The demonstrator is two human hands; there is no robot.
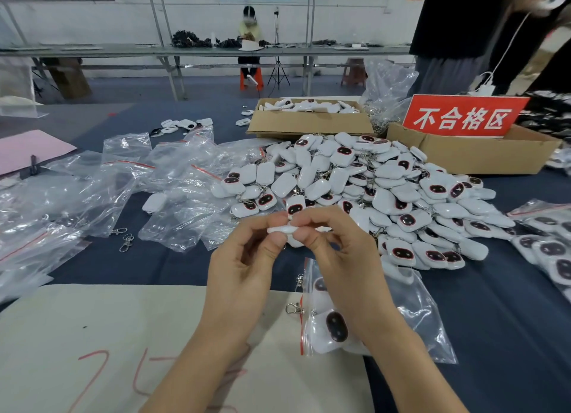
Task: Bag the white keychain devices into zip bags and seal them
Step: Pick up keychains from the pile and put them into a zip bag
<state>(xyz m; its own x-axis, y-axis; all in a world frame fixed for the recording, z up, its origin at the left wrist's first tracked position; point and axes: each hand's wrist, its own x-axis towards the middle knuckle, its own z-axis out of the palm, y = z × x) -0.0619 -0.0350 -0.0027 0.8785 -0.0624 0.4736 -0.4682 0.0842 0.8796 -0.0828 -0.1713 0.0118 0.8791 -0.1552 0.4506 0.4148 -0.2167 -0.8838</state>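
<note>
Head view: left hand (244, 258) and right hand (336, 245) both pinch one white keychain device (282, 229) by fingertips, just in front of the loose pile (370, 190). Part-filled zip bag (426, 320) lies under the right forearm.

A white rounded plastic keychain device (282, 229) is pinched edge-on between the left hand (244, 267) and right hand (343, 252). A heap of like devices (386, 190), dark oval faces rimmed red, is piled just behind. Several are seen inside a clear zip bag with a red seal strip (426, 313), laid flat below
</note>
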